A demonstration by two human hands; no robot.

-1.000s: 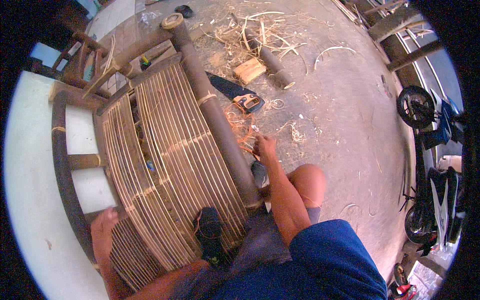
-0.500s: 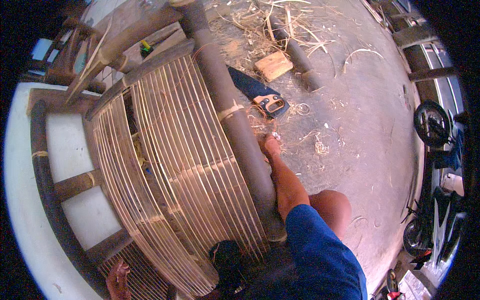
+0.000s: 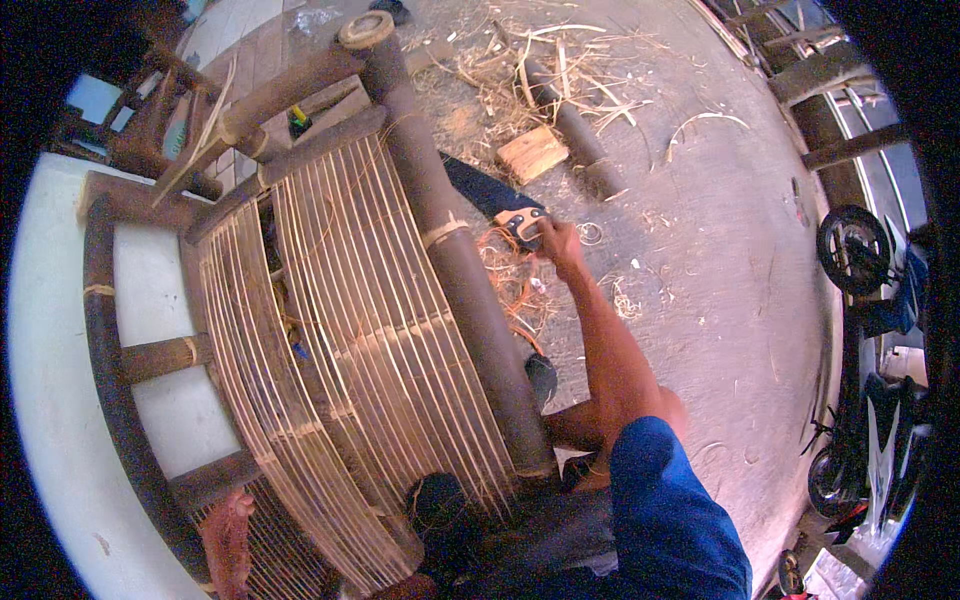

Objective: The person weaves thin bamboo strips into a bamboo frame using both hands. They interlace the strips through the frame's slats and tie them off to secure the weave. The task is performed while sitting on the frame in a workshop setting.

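Note:
My right hand (image 3: 561, 248) reaches out over the floor, its fingers closed at the handle of a handsaw (image 3: 518, 217) with a dark blade and a tan-and-black grip. The blade lies on the floor, partly behind a thick bamboo pole of the bench. My left hand (image 3: 228, 530) is at the lower left, beside the bench frame; its fingers are blurred. Between my hands spreads the bamboo bench (image 3: 400, 330), its surface made of thin parallel slats. Orange string (image 3: 515, 290) lies tangled on the floor just below the saw handle.
A wooden block (image 3: 532, 154) and a dark bamboo pole (image 3: 575, 130) lie among shavings and strips beyond the saw. A yellow-handled tool (image 3: 298, 120) rests by the bench's far end. A white wall (image 3: 55, 400) borders the left; parked motorcycles (image 3: 855, 250) stand far right.
My right hand has moved from beside the string, away from me, to the saw handle. My view has shifted slightly, and the left hand appears a little higher in it.

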